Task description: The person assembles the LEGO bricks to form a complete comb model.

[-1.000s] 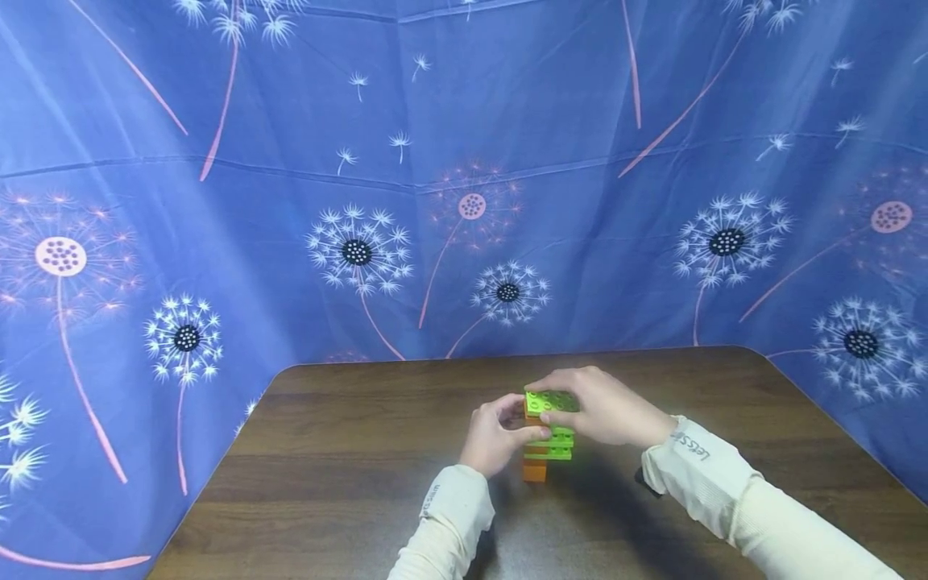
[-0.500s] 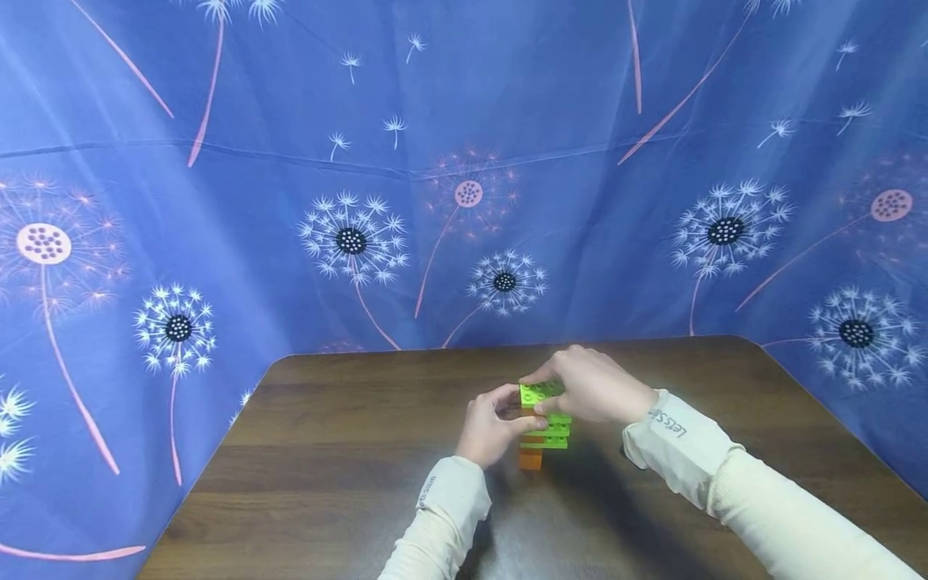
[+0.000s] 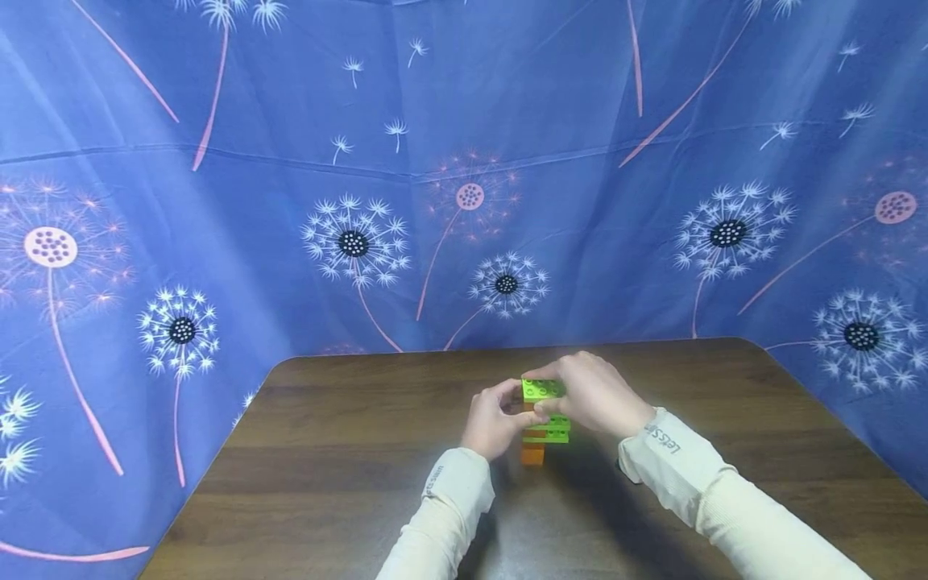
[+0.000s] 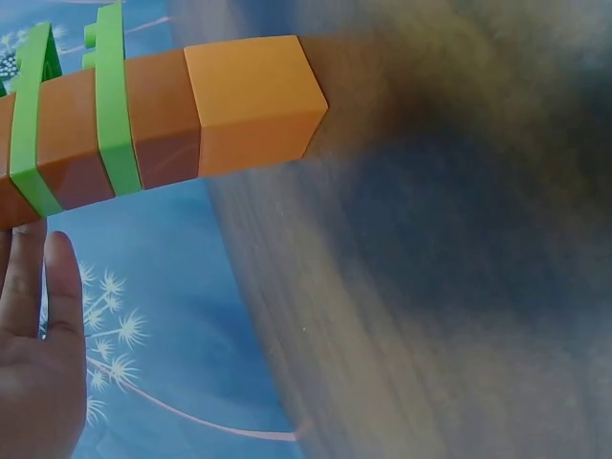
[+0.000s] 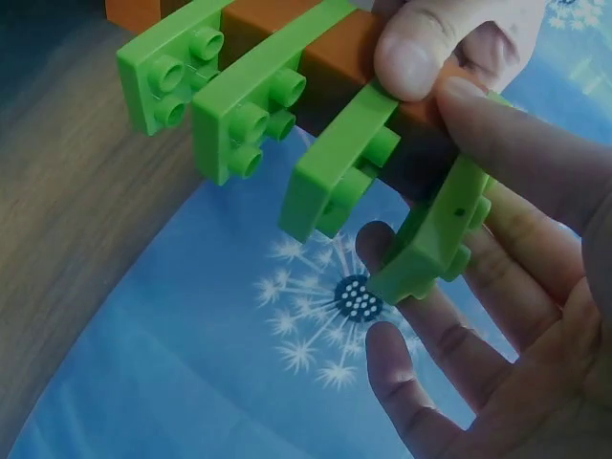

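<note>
A tower of orange building blocks [image 3: 532, 456] with flat green bricks between them stands on the table. My left hand [image 3: 491, 423] grips its upper part from the left, the thumb across the near side. My right hand [image 3: 598, 395] reaches over from the right and pinches the top green brick [image 3: 538, 390] between thumb and fingers. In the right wrist view this green brick [image 5: 435, 234] sits tilted against the other green bricks [image 5: 330, 167], which jut out to one side. The left wrist view shows the lowest orange block [image 4: 256, 100] and, beside the stack, part of my left hand [image 4: 38, 363].
The brown wooden table [image 3: 348, 483] spreads around the tower. Behind it hangs a blue cloth [image 3: 580, 266] printed with dandelions, close to the table's far edge. A shadow falls on the tabletop to the right of the tower.
The head view has shifted a little. My right hand has moved slightly to the left over the tower's top; both hands keep their hold and the tower stays in place.
</note>
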Motion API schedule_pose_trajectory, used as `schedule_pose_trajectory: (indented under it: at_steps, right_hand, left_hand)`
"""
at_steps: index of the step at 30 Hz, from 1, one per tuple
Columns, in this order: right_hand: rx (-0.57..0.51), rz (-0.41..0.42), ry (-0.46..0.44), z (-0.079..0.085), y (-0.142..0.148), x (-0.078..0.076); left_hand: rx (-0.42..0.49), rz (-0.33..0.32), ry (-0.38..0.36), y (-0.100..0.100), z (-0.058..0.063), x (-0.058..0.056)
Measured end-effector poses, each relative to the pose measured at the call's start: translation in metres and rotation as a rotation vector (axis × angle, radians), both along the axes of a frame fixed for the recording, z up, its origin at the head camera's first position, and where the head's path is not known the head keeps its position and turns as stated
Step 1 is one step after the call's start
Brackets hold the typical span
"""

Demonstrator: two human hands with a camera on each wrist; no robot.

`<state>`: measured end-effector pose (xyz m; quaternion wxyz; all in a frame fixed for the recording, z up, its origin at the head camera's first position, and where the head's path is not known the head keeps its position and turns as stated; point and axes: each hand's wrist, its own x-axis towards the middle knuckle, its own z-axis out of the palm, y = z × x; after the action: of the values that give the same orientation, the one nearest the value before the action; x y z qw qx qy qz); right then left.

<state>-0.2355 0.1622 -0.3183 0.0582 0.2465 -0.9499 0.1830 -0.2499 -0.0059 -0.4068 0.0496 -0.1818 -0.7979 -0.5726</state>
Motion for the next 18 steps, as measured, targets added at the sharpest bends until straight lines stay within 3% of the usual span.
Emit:
schedule_pose_trajectory:
  at_steps: [9, 18]
  right_hand:
    - [-0.006, -0.035, -0.027, 0.003, -0.004, -0.02]
    - [-0.036, -0.055, -0.046, -0.004, 0.003, -0.026]
  left_hand:
    - [-0.068, -0.008, 0.006, 0.001, 0.009, -0.02]
    - [-0.145, 0.012, 0.024, 0.005, 0.011, -0.024]
